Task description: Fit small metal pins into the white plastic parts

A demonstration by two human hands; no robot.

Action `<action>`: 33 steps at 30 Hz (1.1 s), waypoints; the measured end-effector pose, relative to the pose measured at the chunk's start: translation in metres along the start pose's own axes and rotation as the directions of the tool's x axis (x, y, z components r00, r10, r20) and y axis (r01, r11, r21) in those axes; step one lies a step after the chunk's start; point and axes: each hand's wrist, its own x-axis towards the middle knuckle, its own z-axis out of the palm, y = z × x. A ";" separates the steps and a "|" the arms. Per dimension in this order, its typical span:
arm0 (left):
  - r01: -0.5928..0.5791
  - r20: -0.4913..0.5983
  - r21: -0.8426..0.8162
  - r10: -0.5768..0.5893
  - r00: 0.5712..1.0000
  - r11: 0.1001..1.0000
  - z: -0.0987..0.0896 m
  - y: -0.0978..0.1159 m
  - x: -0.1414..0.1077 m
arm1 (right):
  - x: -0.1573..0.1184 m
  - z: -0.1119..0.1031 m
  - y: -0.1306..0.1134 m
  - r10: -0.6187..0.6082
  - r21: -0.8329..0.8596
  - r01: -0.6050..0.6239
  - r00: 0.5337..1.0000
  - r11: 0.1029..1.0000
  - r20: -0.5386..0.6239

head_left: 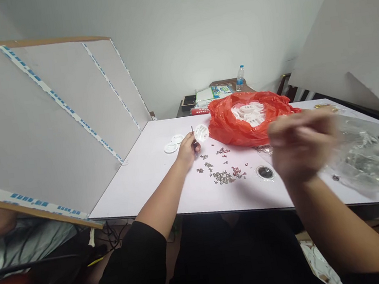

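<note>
In my left hand (187, 151) is a round white plastic piece (201, 133), held upright with its moulded inner side showing. A thin dark shaft (192, 129) also stands up from that hand; its kind is unclear. My right hand (304, 142) is raised over the right part of the table and smeared by motion, so its fingers and anything in them cannot be made out. Two more white discs (171, 148) lie just left of my left hand. Small metal parts (224, 177) are scattered in piles between my hands, beside a round dark-centred object (265, 172).
A red plastic bag (225, 130) full of white plastic pieces (251, 113) stands at the back. Clear bags (361, 160) with metal parts lie at the right. A tall white panel (64, 103) borders the left side. A water bottle (240, 79) stands behind the table.
</note>
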 end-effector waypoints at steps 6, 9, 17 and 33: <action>0.055 0.135 0.061 -0.063 0.989 0.997 0.004 0.003 -0.010 | -0.005 0.051 0.086 0.469 -0.278 -0.413 0.865 0.867 0.179; 0.109 0.228 0.172 -0.147 0.963 0.979 0.008 0.001 -0.017 | -0.019 0.058 0.111 0.493 -0.235 -0.440 0.828 0.867 0.268; -0.138 0.208 0.639 0.003 0.978 0.757 0.016 -0.006 -0.018 | -0.026 0.032 0.112 0.519 -0.284 -0.466 0.841 0.838 0.153; -0.482 0.480 0.876 -0.081 0.873 -0.007 0.033 -0.024 -0.018 | -0.022 0.033 0.118 0.619 -0.480 -0.564 0.784 0.673 -0.054</action>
